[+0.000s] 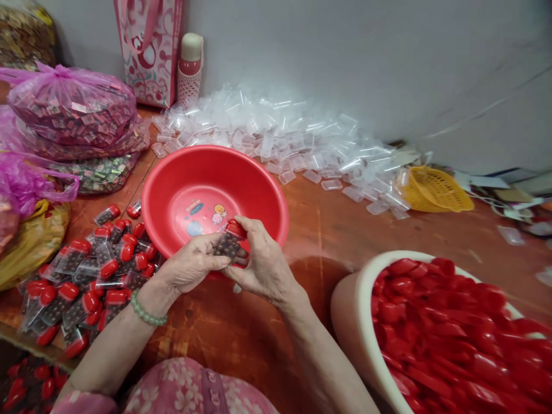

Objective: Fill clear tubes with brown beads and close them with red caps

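red-brown table; left hand (194,261), right hand (263,259) both clamped on 1 red-capped container (230,240).

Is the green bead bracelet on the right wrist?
No, the green bracelet is around the wrist of the left hand, while the right hand has a bare wrist.

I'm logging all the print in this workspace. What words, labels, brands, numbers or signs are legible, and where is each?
None can be read with certainty.
Red basin: printed lettering on its bottom, too blurred.
Small packets in the pink plastic bag: printed marks, too small.
Red-capped container being held: no lettering visible.
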Demonstrator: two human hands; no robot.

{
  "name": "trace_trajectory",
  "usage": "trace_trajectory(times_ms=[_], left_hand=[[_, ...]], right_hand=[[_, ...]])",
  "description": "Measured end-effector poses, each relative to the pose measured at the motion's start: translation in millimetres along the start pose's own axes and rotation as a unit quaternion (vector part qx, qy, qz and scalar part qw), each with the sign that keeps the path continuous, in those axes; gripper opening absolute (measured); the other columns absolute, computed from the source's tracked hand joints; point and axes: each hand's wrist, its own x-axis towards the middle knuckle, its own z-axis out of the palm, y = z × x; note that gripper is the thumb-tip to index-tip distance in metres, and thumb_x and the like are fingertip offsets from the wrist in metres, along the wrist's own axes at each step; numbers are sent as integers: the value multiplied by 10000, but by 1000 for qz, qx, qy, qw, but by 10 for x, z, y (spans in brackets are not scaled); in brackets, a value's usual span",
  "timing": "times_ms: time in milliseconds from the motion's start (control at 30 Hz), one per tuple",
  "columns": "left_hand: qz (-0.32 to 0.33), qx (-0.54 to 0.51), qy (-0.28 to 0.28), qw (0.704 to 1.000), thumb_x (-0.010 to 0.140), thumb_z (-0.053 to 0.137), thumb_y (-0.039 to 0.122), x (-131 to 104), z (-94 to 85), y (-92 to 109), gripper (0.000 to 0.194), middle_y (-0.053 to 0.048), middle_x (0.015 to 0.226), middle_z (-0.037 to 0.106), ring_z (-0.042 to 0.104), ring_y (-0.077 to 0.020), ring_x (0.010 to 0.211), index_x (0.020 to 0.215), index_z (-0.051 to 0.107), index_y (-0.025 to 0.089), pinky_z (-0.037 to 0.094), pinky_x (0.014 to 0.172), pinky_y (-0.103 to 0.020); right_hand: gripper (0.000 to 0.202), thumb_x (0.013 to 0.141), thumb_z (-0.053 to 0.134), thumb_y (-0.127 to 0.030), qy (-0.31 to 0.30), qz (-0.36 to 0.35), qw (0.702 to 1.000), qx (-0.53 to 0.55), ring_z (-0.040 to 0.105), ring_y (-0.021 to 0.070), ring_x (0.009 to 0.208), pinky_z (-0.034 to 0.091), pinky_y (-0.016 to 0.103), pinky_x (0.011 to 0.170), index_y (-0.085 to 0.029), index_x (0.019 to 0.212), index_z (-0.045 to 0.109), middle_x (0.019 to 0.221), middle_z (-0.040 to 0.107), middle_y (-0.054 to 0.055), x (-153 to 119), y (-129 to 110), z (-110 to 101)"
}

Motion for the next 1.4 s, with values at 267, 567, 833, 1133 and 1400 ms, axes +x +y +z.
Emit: trace_trajectory(times_ms=[267,567,833,1133,1400], left_hand=[[20,74,-39,996,710,768,251,-18,50,-17,288,-84,920,710,649,-179,869,962,715,122,478,879,-303],[-8,92,-38,995,695,792,231,1,61,24,340,-50,950,710,619,-132,844,1019,727,150,469,821,-246],[-4,18,-29,999,677,821,275,10,141,-90,283,-73,841,722,667,-152,790,898,731,122,510,811,-266],[9,12,-21,1000,692,812,259,35,177,-93,233,-45,791,702,642,-125,731,868,738,124,501,791,-256],[29,17,39,999,677,813,268,83,126,-96,317,-82,898,727,680,-177,841,937,726,107,507,842,-298]], right_hand=[[649,675,628,-260,83,-36,996,-2,630,266,910,548,410,744,-189,1290,432,1038,617,119,-72,-25,-14],[628,700,597,-247,94,-35,995,-5,647,261,922,557,417,763,-190,1304,436,1069,637,119,-119,-73,-115],[637,728,608,-310,126,-72,988,-48,651,271,867,552,431,739,-200,1329,425,992,646,114,-157,-27,-62],[689,715,625,-280,143,-94,984,-52,645,275,883,551,433,734,-213,1367,410,1007,637,120,-179,2,9],[705,768,751,-376,-21,60,981,185,634,255,1076,569,417,887,-237,1386,443,1238,607,120,-86,-13,-148]])
